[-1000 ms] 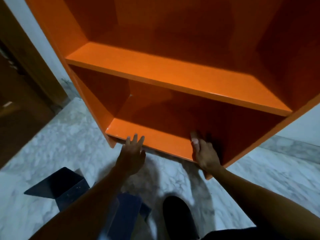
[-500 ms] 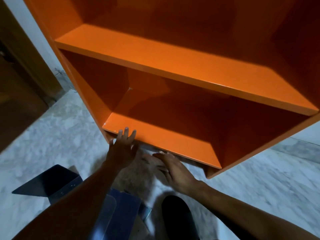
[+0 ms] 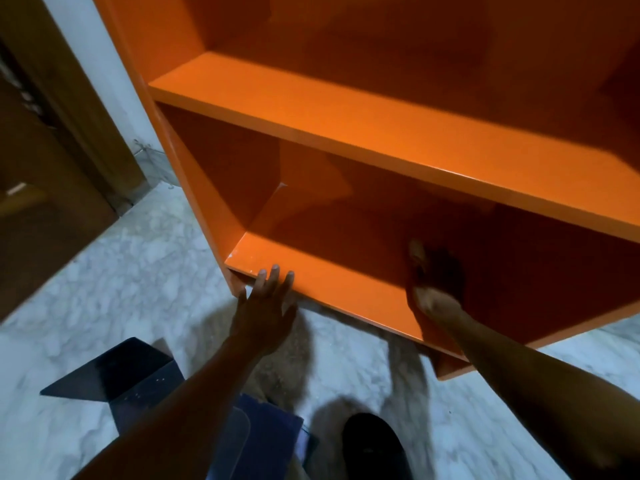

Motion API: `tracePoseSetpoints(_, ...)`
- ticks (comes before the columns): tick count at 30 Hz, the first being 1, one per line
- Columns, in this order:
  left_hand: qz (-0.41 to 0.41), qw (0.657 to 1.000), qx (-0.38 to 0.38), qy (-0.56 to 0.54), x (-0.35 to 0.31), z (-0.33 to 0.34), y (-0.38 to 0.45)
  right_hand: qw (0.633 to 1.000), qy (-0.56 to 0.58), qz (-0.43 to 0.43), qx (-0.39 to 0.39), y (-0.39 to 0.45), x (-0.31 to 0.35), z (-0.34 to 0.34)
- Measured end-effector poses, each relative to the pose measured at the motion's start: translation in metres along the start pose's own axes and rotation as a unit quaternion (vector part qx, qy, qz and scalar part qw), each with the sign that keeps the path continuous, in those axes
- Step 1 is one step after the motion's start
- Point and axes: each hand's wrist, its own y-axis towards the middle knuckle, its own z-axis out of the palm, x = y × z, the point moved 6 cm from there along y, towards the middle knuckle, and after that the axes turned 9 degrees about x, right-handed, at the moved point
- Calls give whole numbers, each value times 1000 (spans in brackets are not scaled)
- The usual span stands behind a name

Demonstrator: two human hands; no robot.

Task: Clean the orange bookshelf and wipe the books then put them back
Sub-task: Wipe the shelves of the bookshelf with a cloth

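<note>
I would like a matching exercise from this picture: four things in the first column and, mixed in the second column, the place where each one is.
Things:
1. left hand
2. right hand
3. dark blue folder-like items
4. brown wooden door

Places:
A. on the white marble floor, in front of the glossy orange bookshelf
B. fingertips on the front edge of the bottom shelf
C. at the left side of the picture
D. inside the bottom compartment, blurred

Pairs: 1-B, 2-D, 3-A, 4-C

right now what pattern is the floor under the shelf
White-and-grey marbled floor, seen in the head view.
</note>
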Motion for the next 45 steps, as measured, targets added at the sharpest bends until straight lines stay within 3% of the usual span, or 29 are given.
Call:
tracePoseSetpoints(1, 5, 1000, -8, 4, 0, 1, -1, 992, 106, 36, 51, -1, 17, -8)
tracePoseSetpoints(2, 7, 1000, -15, 2, 0, 2, -2, 995, 63, 54, 62, -2, 29, -9)
tracePoseSetpoints(5, 6, 999, -25, -18, -1, 4, -3, 997, -31, -64, 36, -13, 87, -11)
tracePoseSetpoints(8, 5, 999, -47, -17, 2, 4, -3, 990, 24, -100, 94, -32, 133, -5)
tracePoseSetpoints(10, -4, 998, -56, -23, 9, 1, 0, 978, 36, -176, 106, -52, 158, 1)
tracePoseSetpoints(13, -26, 998, -54, -21, 24, -4, 4, 945, 90, -299, 99, -78, 177, 4)
tracePoseSetpoints(16, -69, 995, -58, -40, 44, -11, 3, 905, 209, -352, 115, -80, 182, -21)
tracePoseSetpoints(19, -70, 994, -70, -55, 53, -12, 3, 902, 308, -298, 38, -58, 177, -67)
tracePoseSetpoints(23, -62, 995, -63, -56, 54, -11, 3, 947, 320, -43, 11, 23, 102, -48)
tracePoseSetpoints(27, -62, 994, -53, -66, 58, -9, 4, 977, 208, 39, -1, 70, 63, -23)
tracePoseSetpoints(30, -59, 996, -34, -62, 59, -7, 3, 993, 93, -60, -33, 64, 113, -28)
tracePoseSetpoints(33, -45, 993, -54, -91, 61, -13, 2, 989, 24, -143, 37, 53, 164, -10)
tracePoseSetpoints(36, -37, 970, -157, -181, 69, -28, -7, 972, 75, -173, 143, 34, 198, 5)
tracePoseSetpoints(39, -47, 943, -265, -195, 79, -47, -27, 945, 99, -284, 129, 4, 231, 13)
tracePoseSetpoints(43, -65, 940, -284, -178, 99, -58, -44, 875, 157, -429, 161, -33, 264, 7)
tracePoseSetpoints(45, -38, 950, -267, -158, 108, -60, -42, 857, 216, -448, 137, -38, 272, -12)
